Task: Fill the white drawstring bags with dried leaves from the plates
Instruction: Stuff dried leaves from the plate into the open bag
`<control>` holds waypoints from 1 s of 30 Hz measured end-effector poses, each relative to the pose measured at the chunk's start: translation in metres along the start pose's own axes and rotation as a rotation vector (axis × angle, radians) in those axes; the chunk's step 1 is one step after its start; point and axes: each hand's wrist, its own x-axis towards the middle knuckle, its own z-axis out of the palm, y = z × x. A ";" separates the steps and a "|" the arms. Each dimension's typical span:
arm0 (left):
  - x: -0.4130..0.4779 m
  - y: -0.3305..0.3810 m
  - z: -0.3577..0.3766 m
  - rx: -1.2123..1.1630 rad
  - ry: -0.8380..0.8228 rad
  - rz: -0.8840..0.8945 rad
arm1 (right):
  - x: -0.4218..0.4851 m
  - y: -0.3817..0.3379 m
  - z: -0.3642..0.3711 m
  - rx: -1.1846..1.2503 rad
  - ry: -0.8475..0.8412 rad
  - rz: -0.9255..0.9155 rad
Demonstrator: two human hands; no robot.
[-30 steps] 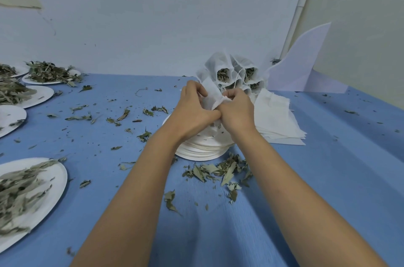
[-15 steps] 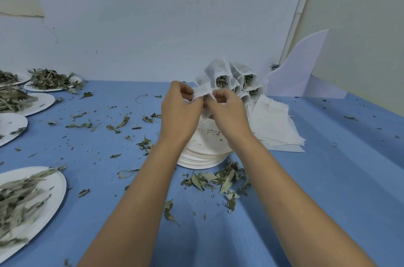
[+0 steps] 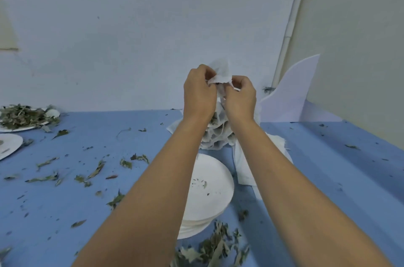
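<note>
My left hand (image 3: 197, 94) and right hand (image 3: 240, 96) pinch the top of one white bag (image 3: 222, 71), grip narrow, above the pile of filled bags (image 3: 215, 135). Nearby, flat empty bags (image 3: 244, 168) and a plate of leaves (image 3: 21, 116) wait, so I think work remains.

Pale bluish wall (image 3: 131, 26), white pipe (image 3: 291, 26) in corner, beige side wall (image 3: 360, 26), blue tabletop (image 3: 328, 168), soft light

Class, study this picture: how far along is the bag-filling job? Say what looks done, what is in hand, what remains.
Done: a heap of filled bags stands behind a stack of emptied plates. In hand: the left hand and right hand pinch one white drawstring bag. Left: a leaf-laden plate, flat unfilled bags.
</note>
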 end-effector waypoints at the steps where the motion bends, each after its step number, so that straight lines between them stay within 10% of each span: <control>1: 0.004 -0.007 0.007 0.049 -0.020 0.006 | 0.007 0.006 0.000 -0.040 -0.018 0.032; 9: 0.007 -0.042 0.026 0.589 -0.202 0.134 | 0.014 0.040 -0.002 -0.515 -0.054 0.002; 18: -0.001 -0.043 0.025 0.273 -0.223 0.069 | 0.012 0.048 -0.005 -0.776 -0.022 -0.171; 30: -0.011 -0.034 0.007 0.214 -0.157 0.017 | -0.008 0.038 -0.001 -0.418 0.050 -0.261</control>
